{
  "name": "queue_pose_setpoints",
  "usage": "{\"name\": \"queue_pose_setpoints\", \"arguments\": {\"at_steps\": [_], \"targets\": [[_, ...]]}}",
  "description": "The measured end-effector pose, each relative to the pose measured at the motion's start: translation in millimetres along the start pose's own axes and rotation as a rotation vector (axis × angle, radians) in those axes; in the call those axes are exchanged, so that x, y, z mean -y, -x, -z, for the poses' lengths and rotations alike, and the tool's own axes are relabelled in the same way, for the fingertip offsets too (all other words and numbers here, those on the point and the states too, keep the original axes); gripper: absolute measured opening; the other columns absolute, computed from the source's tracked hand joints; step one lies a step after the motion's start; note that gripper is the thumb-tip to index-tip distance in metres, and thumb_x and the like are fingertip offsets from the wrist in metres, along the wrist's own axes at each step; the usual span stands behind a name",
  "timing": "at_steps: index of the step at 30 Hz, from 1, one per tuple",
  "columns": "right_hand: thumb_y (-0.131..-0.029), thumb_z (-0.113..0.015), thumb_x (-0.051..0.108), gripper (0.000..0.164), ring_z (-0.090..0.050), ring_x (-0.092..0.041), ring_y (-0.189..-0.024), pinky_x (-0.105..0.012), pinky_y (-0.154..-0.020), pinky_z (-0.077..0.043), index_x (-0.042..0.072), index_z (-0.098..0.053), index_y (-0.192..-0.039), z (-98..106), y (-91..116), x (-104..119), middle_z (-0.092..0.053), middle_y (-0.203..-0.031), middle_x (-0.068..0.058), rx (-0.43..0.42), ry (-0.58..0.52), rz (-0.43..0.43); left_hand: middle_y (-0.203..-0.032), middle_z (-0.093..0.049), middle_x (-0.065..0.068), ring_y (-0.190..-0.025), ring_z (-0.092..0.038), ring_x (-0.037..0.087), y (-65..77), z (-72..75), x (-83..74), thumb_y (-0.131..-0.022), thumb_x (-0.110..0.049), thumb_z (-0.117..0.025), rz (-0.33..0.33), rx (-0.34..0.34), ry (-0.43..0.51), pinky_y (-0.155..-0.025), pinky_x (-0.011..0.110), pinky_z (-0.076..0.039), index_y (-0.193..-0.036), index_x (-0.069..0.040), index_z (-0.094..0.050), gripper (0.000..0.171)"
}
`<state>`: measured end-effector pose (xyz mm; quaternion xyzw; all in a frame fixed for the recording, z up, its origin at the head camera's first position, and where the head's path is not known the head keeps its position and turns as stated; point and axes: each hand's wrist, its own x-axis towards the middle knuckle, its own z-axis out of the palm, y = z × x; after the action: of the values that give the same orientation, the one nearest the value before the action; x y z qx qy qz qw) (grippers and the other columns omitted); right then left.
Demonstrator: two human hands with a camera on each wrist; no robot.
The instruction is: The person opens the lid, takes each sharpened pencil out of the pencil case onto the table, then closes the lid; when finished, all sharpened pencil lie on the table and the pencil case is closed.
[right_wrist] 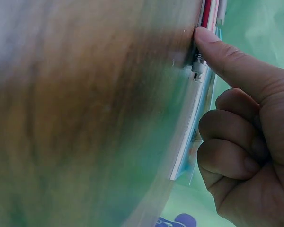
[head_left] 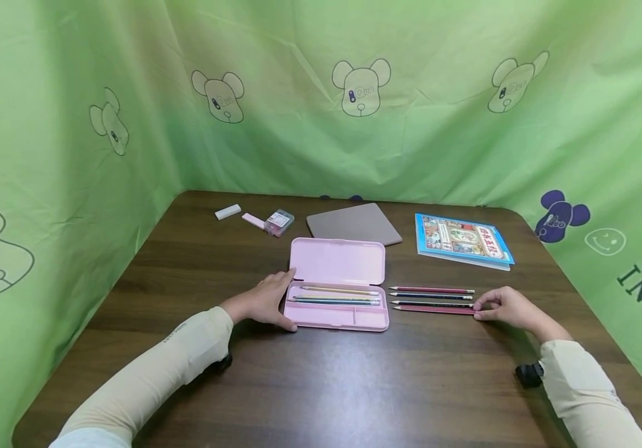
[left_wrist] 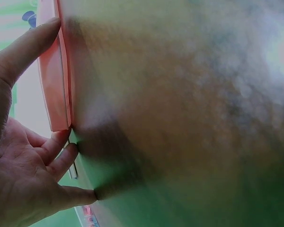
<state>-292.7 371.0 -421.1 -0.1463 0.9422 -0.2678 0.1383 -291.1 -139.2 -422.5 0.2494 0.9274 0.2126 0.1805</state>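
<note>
A pink pencil case (head_left: 326,320) lies with its lid (head_left: 336,260) raised toward the back. Several pencils (head_left: 334,301) rest in its long compartment; the front compartments hold nothing. At the case's left end, my left hand (head_left: 267,298) grips it, thumb at the front corner and fingers toward the hinge. Right of the case, several red and dark pencils (head_left: 432,289) lie roughly parallel, points to the left. With thumb and index finger, my right hand (head_left: 508,308) pinches the right end of the nearest red pencil (head_left: 430,309). Its other fingers (right_wrist: 222,158) are curled in.
Behind the case lies a flat grey laptop-like slab (head_left: 354,223). A blue-bordered picture book (head_left: 463,239) is at the back right. Back left are a white block (head_left: 227,212), a pink strip (head_left: 253,221) and a small clear box (head_left: 279,222). Green cloth (head_left: 276,149) surrounds the table.
</note>
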Motion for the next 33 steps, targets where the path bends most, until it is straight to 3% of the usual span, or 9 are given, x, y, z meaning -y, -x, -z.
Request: {"name": "queue_pose_setpoints", "arguments": {"at_steps": [5, 14, 33], "targets": [[-0.075, -0.075, 0.018, 0.021, -0.034, 0.000, -0.054, -0.022, -0.053, -0.032, 0.002, -0.070, -0.087, -2, -1, 1, -0.053, -0.060, 0.005, -0.011, -0.014, -0.046, -0.147, -0.026, 0.020, -0.134, -0.025, 0.036, 3.1, 0.8, -0.2, -0.067, -0.046, -0.079, -0.005, -0.001, 0.005, -0.110, 0.049, -0.022, -0.148, 0.000, -0.008, 0.117], [-0.075, -0.075, 0.016, 0.020, -0.031, -0.001, -0.051, -0.022, -0.049, -0.030, 0.000, -0.069, -0.087, -7, -1, 5, -0.038, -0.055, 0.009, -0.043, -0.043, -0.035, -0.147, -0.026, 0.018, -0.134, -0.025, 0.034, 3.6, -1.0, 1.5, -0.067, -0.048, -0.078, 0.002, 0.023, 0.010, -0.110, 0.049, -0.022, -0.148, -0.002, -0.007, 0.116], [-0.078, -0.073, 0.017, 0.023, -0.037, -0.001, -0.054, -0.022, -0.050, -0.035, -0.001, -0.069, -0.091, -4, -25, 33, -0.051, -0.059, 0.004, -0.001, -0.074, 0.033, -0.149, -0.024, 0.017, -0.135, -0.023, 0.034, 1.0, 0.8, 0.0, -0.067, -0.049, -0.078, 0.011, 0.000, -0.005, -0.111, 0.048, -0.021, -0.148, -0.003, -0.007, 0.118]]}}
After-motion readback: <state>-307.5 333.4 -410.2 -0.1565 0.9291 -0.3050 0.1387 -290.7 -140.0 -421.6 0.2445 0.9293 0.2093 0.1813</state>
